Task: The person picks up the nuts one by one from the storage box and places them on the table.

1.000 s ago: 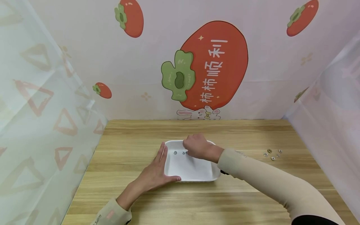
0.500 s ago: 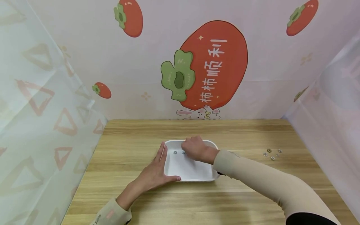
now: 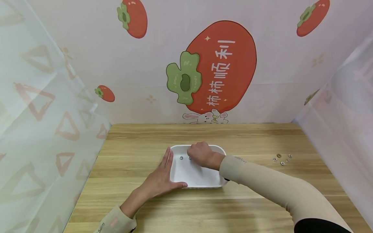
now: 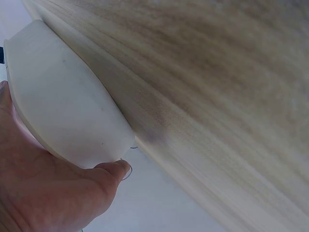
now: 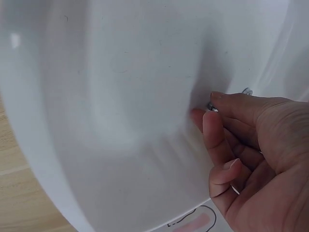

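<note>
A white rectangular tray [image 3: 194,177] sits on the wooden table. My left hand [image 3: 158,181] rests against its left end, fingers straight along the side and thumb on the front rim. In the left wrist view, that thumb [image 4: 113,169] lies at the tray's corner. My right hand [image 3: 202,154] is down inside the tray, near the back wall. Between its thumb and fingertips it pinches a small metal nut [image 5: 212,107], mostly hidden by the fingers. To the left of this hand, two small metal nuts lie in the tray, a left one [image 3: 181,158] and a nearer one [image 3: 189,158].
Several small metal pieces lie on the table at the right, among them a brass-coloured nut [image 3: 279,155] and a silver ring-like piece [image 3: 282,163]. A printed cloth backdrop [image 3: 140,106] rises behind the table [image 3: 140,139], with cloth at both sides too.
My right hand has shifted slightly left and toward me inside the tray, now covering a metal piece that showed beside it earlier. My left hand and the tray have stayed put.
</note>
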`<state>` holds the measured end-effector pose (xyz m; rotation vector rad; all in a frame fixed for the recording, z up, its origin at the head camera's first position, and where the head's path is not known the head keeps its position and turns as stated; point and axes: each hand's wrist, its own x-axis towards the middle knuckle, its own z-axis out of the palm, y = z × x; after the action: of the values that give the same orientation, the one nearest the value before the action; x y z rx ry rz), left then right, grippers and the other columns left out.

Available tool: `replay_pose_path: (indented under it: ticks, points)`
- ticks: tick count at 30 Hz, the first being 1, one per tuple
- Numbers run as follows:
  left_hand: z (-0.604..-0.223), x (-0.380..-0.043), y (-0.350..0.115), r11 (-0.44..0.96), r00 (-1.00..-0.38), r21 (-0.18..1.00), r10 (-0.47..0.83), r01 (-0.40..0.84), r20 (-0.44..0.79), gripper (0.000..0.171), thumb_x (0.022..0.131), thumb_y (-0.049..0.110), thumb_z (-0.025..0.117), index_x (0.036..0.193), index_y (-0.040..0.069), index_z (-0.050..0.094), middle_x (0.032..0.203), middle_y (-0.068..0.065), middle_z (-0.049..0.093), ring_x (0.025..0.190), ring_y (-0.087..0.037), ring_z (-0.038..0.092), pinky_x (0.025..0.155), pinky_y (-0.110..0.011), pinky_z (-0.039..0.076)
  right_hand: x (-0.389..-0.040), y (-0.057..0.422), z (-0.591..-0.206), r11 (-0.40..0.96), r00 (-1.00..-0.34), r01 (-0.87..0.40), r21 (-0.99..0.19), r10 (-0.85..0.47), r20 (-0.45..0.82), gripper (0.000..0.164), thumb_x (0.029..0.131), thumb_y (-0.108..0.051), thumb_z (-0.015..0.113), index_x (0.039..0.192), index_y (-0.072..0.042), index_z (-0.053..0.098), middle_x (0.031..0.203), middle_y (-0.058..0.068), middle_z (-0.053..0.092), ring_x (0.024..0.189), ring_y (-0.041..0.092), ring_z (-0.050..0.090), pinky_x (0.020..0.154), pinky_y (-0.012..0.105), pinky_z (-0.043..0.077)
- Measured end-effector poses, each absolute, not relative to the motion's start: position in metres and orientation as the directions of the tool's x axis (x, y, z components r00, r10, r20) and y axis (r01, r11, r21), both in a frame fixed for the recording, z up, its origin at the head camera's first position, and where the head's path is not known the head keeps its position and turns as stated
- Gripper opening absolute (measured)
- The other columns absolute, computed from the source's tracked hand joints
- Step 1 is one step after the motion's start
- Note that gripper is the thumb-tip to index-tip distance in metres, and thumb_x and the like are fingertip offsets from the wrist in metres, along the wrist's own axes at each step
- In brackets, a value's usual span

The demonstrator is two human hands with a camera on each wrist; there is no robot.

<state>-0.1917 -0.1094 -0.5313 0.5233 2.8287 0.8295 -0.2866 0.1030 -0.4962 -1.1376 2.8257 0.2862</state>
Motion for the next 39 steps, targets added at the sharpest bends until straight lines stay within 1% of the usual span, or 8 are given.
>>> replay_pose_path:
  ticks: [8,11,16,19,24,29,36,39]
  points:
    - [-0.5315,-0.1927,-0.1082,0.790,-0.930,0.544,0.364,0.283,-0.045,0.138,0.079,0.072,0.081,0.170,0.004,0.002,0.178,-0.004,-0.013,0.153,-0.042,0.038,0.095,-0.054,0.059,-0.2889,0.1022,-0.4990,0.708,-0.724,-0.689,0.152,-0.671,-0.157,0.009,0.102,-0.018,0.073,0.099,-0.015,0.081,0.077,0.000,0.069,0.063,0.014,0.052,0.057,0.028,0.051]
    - [-0.5312,-0.1928,-0.1080,0.787,-0.930,0.549,0.364,0.282,-0.044,0.137,0.080,0.070,0.082,0.170,0.004,0.003,0.178,-0.003,-0.013,0.153,-0.042,0.039,0.095,-0.054,0.059,-0.2892,0.1018,-0.4994,0.707,-0.725,-0.689,0.161,-0.672,-0.152,0.008,0.101,-0.017,0.074,0.098,-0.015,0.081,0.078,0.001,0.071,0.062,0.014,0.052,0.057,0.029,0.052]
    - [-0.5313,-0.1931,-0.1082,0.787,-0.929,0.548,0.367,0.285,-0.043,0.138,0.080,0.071,0.082,0.170,0.004,0.002,0.178,-0.004,-0.013,0.153,-0.042,0.038,0.095,-0.054,0.059,-0.2893,0.1017,-0.4999,0.705,-0.724,-0.690,0.161,-0.674,-0.146,0.008,0.101,-0.019,0.074,0.098,-0.015,0.082,0.078,0.001,0.071,0.062,0.014,0.051,0.057,0.029,0.051]
    - [-0.5316,-0.1936,-0.1086,0.791,-0.929,0.540,0.367,0.287,-0.043,0.139,0.079,0.075,0.080,0.170,0.004,0.002,0.178,-0.005,-0.012,0.152,-0.042,0.039,0.094,-0.054,0.059,-0.2890,0.1015,-0.5003,0.705,-0.723,-0.691,0.160,-0.675,-0.145,0.009,0.101,-0.019,0.074,0.098,-0.016,0.081,0.077,0.000,0.070,0.062,0.014,0.051,0.057,0.028,0.050]
    - [-0.5319,-0.1941,-0.1091,0.794,-0.929,0.537,0.367,0.287,-0.045,0.141,0.078,0.079,0.077,0.170,0.005,0.001,0.179,-0.006,-0.011,0.151,-0.043,0.041,0.093,-0.053,0.060,-0.2887,0.1010,-0.5013,0.698,-0.717,-0.696,0.165,-0.683,-0.137,0.012,0.101,-0.016,0.072,0.091,-0.016,0.079,0.075,-0.001,0.067,0.060,0.014,0.049,0.054,0.029,0.048]
    - [-0.5322,-0.1933,-0.1093,0.791,-0.930,0.540,0.366,0.289,-0.038,0.140,0.078,0.078,0.078,0.170,0.005,0.001,0.179,-0.006,-0.011,0.151,-0.042,0.041,0.092,-0.053,0.060,-0.2890,0.1010,-0.5025,0.690,-0.708,-0.706,0.162,-0.693,-0.135,0.015,0.100,-0.013,0.071,0.086,-0.016,0.076,0.073,-0.001,0.064,0.059,0.014,0.046,0.052,0.029,0.046]
    - [-0.5329,-0.1926,-0.1089,0.790,-0.929,0.541,0.368,0.288,-0.042,0.138,0.080,0.073,0.080,0.170,0.005,0.000,0.178,-0.003,-0.014,0.154,-0.041,0.037,0.094,-0.055,0.059,-0.2889,0.1049,-0.5009,0.687,-0.696,-0.718,0.113,-0.701,-0.156,0.013,0.101,-0.016,0.071,0.090,-0.015,0.077,0.072,-0.002,0.062,0.060,0.014,0.048,0.053,0.028,0.044]
    - [-0.5327,-0.1925,-0.1086,0.793,-0.931,0.541,0.363,0.282,-0.047,0.137,0.080,0.072,0.081,0.170,0.005,0.000,0.178,-0.004,-0.014,0.154,-0.041,0.037,0.094,-0.054,0.059,-0.2891,0.1075,-0.5011,0.690,-0.698,-0.716,0.107,-0.698,-0.164,0.011,0.099,-0.018,0.073,0.089,-0.015,0.076,0.071,-0.003,0.060,0.059,0.013,0.048,0.052,0.026,0.042]
